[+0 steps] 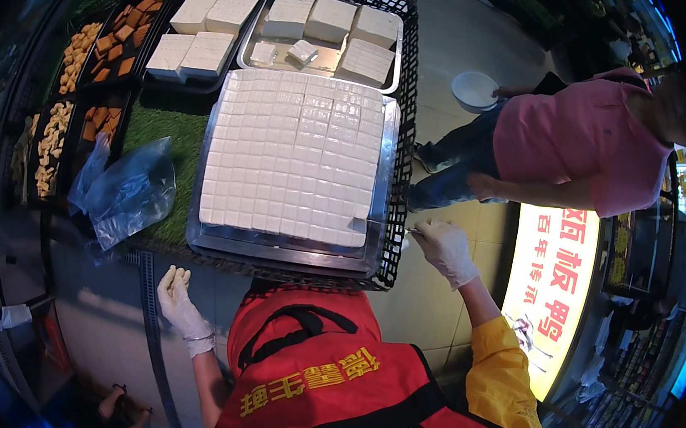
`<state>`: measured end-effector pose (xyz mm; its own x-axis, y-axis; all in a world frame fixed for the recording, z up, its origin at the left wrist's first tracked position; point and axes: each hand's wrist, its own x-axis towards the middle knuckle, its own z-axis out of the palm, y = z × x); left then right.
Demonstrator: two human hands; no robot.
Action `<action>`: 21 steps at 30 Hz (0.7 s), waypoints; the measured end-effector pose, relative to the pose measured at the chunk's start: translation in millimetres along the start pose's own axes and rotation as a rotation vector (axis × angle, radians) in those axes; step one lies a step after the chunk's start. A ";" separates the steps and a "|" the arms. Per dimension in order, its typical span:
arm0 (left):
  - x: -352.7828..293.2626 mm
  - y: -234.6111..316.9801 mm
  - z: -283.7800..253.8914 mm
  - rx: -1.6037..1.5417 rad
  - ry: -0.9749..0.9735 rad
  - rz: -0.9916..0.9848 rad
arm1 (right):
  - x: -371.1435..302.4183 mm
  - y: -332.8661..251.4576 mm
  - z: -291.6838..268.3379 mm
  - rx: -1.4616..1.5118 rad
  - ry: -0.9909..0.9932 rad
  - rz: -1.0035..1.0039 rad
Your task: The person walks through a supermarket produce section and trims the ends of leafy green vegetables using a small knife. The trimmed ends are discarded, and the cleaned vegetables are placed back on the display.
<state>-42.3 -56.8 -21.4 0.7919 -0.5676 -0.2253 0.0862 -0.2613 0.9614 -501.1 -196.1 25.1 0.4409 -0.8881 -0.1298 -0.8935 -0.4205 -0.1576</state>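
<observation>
A large slab of white tofu [286,153], scored into a grid of small blocks, lies on a metal tray [279,246] in front of me. My right hand [445,252], in a thin white glove, is beside the tray's near right corner with its fingers pinched together. A thin strip like a tool's edge runs from the fingers toward that corner, but its kind is unclear. My left hand [181,308], gloved too, hangs in the air left of the stand's near edge. Its fingers are loosely bent and nothing shows in them.
Behind the slab, a black tray [221,83] and a white tray [247,57] hold larger tofu blocks. Brown and yellow pieces fill dark bins at the far left. A clear plastic bag [134,194] lies on green turf [170,119]. A person in pink [561,141] stands right, holding a white bowl [475,90].
</observation>
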 end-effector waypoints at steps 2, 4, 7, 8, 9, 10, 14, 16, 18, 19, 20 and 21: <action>-1.6 1.1 -2.4 0.011 0.008 0.006 | 12.3 -10.2 4.0 0.003 0.000 -0.019; -2.7 2.9 -6.4 0.004 0.024 0.008 | 25.3 -22.6 8.2 0.011 0.012 -0.047; -2.2 4.8 -14.6 0.000 0.048 0.015 | 43.5 -40.6 13.8 0.032 0.047 -0.102; -1.5 4.9 -17.5 -0.001 0.057 0.017 | 48.2 -47.0 15.7 0.037 0.048 -0.102; -1.1 4.4 -20.6 0.002 0.067 0.015 | 52.5 -53.2 17.3 0.042 0.048 -0.101; -0.7 3.5 -23.5 0.006 0.079 0.013 | 56.5 -59.0 18.6 0.037 0.037 -0.098; 0.7 -1.6 -35.0 0.025 0.115 -0.003 | 71.2 -82.9 21.8 0.042 0.039 -0.089; 1.9 -4.0 -39.8 0.014 0.124 0.003 | 78.9 -94.2 22.4 0.072 0.075 -0.118; 3.3 -5.2 -44.3 0.004 0.135 0.002 | 88.2 -105.6 23.6 0.067 0.078 -0.130; 3.9 -5.4 -46.5 -0.007 0.142 0.000 | 92.9 -110.9 24.1 0.062 0.077 -0.141; 4.5 -5.3 -48.8 -0.005 0.157 -0.009 | 97.8 -116.3 24.6 0.058 0.077 -0.152; 5.1 -5.2 -51.0 -0.026 0.160 -0.008 | 102.9 -121.9 25.1 0.055 0.077 -0.163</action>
<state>-7.8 -18.4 -19.4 0.8772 -0.4334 -0.2065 0.1066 -0.2437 0.9640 -344.7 -231.5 6.3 0.5698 -0.8215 -0.0227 -0.8038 -0.5513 -0.2237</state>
